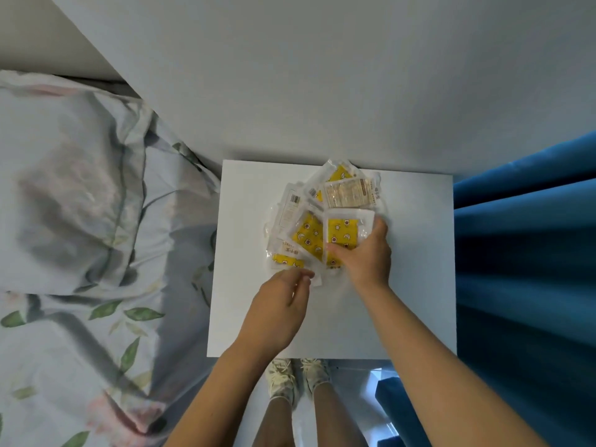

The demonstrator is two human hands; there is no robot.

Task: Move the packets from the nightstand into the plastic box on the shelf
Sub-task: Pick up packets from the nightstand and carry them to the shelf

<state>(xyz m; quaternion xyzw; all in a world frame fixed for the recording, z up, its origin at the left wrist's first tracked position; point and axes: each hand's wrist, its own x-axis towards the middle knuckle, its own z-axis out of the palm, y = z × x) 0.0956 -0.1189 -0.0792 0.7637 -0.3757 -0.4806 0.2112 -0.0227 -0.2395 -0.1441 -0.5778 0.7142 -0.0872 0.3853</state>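
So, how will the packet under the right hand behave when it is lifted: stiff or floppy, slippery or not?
The packet looks thin and flat, a clear glossy wrapper, so it will probably bend and feel light. The shiny film may slide on the packets beneath and on the smooth nightstand. The right hand lies over it, so a pinch at the edge seems safer than a flat grip.

White nightstand (416,259) with a heap of packets (322,221) on its top.

The nightstand stands against the pale wall, between the bed on one side and a blue curtain on the other. Its top is flat, plain white and rectangular. The packets lie in an overlapping pile toward the far, wall-side half: clear wrappers with yellow patterned inserts, some turned to show white printed labels and barcodes. The near half and right part of the top are bare.
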